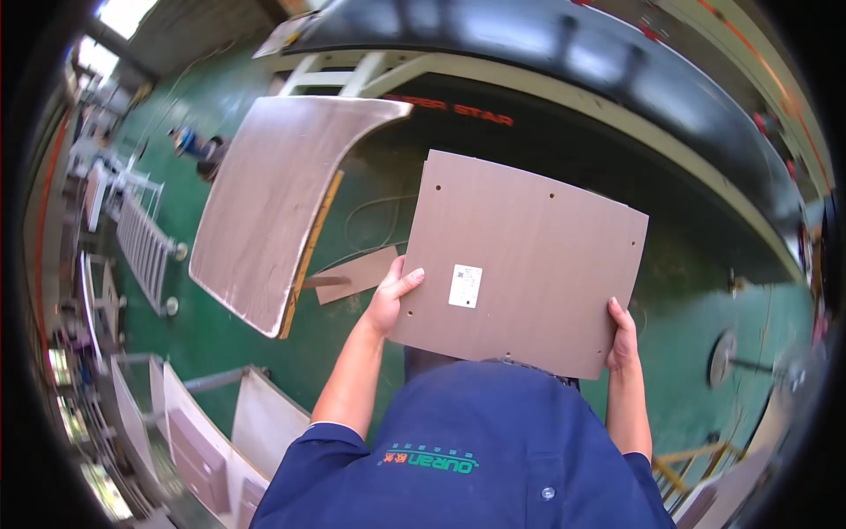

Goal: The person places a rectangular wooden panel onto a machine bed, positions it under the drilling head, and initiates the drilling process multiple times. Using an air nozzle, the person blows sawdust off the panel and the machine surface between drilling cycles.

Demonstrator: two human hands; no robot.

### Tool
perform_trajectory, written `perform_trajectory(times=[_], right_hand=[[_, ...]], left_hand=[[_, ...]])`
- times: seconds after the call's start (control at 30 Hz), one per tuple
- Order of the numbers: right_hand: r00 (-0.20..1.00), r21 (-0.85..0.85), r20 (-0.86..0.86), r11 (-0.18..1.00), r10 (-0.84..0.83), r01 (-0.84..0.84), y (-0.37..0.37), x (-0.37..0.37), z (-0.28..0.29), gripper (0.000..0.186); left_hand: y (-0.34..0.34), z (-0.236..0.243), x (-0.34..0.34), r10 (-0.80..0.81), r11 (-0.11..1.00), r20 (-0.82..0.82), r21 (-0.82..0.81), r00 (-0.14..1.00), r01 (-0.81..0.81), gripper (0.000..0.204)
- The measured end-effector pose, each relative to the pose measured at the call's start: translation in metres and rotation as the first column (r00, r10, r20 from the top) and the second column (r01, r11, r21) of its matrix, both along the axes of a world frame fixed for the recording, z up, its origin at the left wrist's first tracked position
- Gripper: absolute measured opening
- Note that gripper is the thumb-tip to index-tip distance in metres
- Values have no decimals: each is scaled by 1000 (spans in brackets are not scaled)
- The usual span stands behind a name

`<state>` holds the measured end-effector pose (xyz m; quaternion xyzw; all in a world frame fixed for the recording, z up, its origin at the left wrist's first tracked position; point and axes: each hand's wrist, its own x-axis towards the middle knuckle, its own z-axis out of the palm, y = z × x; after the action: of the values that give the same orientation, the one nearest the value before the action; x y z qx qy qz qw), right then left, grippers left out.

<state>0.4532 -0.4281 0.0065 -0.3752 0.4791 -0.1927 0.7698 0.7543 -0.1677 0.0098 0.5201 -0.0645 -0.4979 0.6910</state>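
Observation:
A greyish-brown wood-grain panel [529, 256] is held flat in front of my body, with several small drilled holes near its edges. A white label [465, 286] is stuck on its left part. My left hand [388, 298] grips the panel's left edge, thumb on top and the other fingers mostly hidden below. On the opposite edge, my right hand [622, 335] is closed in the same way, its thumb on the face. Whether another panel lies beneath this one cannot be made out for certain, though a thin second edge shows along the far side.
A wooden-topped table [264, 194] stands to the left, and a loose board [357, 275] lies below it on the green floor. A long machine with a dark belt [529, 44] spans the far side. A wheeled rack [145, 242] and a person [196, 145] are farther left.

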Motion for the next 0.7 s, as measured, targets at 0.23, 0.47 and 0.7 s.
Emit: perform_trajectory(times=[0.23,0.47,0.7], right_hand=[[901,-12,-60,902,431,-432,-79,155,33,61],[732,-40,-118,733,671,-679,-70,318,49,55],[605,66,-178,623,776,-780,0,503,56,49]], left_hand=[[19,20,20,446,895,-24,32,895,-445,62],[57,20,77,690,724,-70,43,720,-689,57],[122,15,192,754,651,-201,93,626,-754,54]])
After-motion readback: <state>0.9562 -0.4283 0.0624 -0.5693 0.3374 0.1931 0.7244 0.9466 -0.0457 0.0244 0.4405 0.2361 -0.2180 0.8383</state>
